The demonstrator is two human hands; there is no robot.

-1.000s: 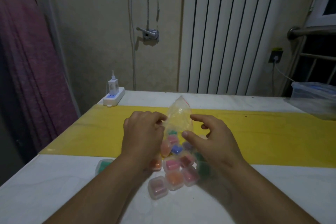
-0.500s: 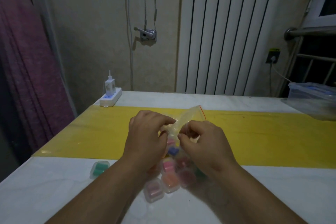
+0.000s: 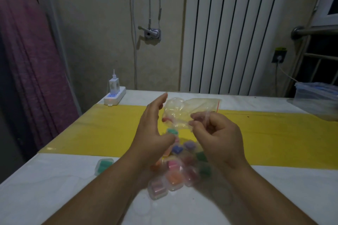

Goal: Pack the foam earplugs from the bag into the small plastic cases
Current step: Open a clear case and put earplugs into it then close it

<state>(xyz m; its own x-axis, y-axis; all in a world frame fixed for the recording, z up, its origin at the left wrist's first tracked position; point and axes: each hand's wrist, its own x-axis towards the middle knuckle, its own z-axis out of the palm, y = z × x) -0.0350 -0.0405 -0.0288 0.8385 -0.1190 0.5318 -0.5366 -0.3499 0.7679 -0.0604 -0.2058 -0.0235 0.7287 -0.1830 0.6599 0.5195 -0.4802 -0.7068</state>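
left hand (image 3: 152,129) has let go; right hand (image 3: 217,133) still pinches bag (image 3: 190,110).

Bag (image 3: 184,113) above cases (image 3: 173,179) on table (image 3: 54,197)

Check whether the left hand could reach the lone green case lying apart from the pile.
Probably yes: the left hand is open and holds nothing, and the green case lies uncovered to its left, nearer the person, with nothing between.

One head-worn wide-angle view looks forward and down over the near table (image 3: 54,188) toward the radiator (image 3: 228,33).
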